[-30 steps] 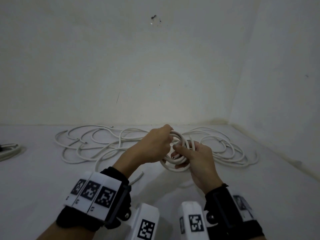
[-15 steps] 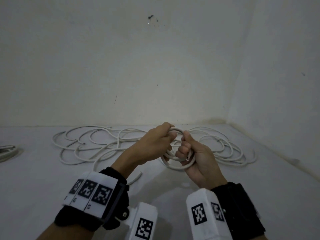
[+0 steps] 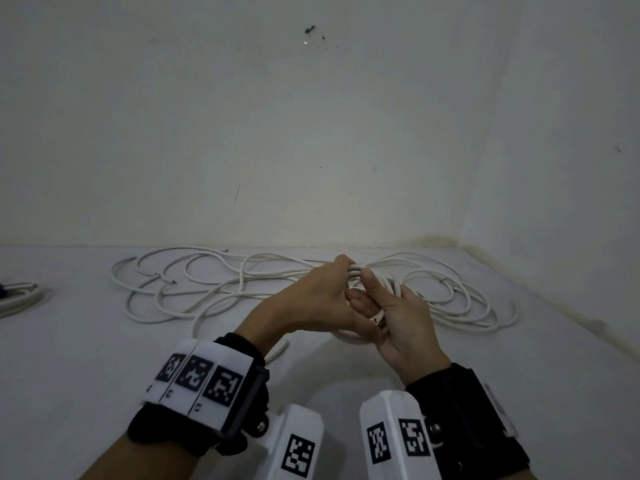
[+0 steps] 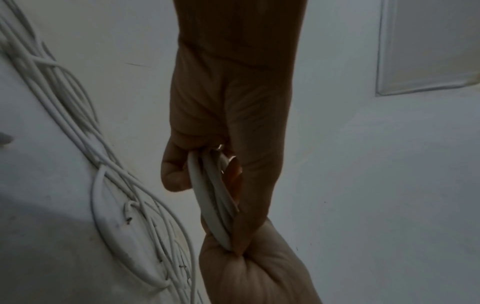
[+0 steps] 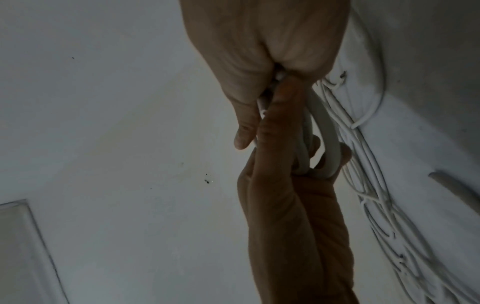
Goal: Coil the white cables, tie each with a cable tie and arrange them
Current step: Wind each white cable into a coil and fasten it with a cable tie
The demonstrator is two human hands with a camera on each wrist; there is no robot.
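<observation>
The small coil [image 3: 349, 336], previously open, is now being squeezed flatter, gripped by left hand [image 3: 311, 303] and right hand [image 3: 401, 320]; tying judged imminent, loose cable [image 3: 194, 282] lying at ten o'clock.

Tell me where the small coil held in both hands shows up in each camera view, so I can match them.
Head: the coil sits right of centre, between left hand and right hand.
Left wrist: coil at lower centre, seen edge-on, running down from the left hand's fingers.
Right wrist: coil right of centre, near mid-height.
Shared landmark: the loose cables on the floor, at left in the left wrist view, at right in the right wrist view.
</observation>
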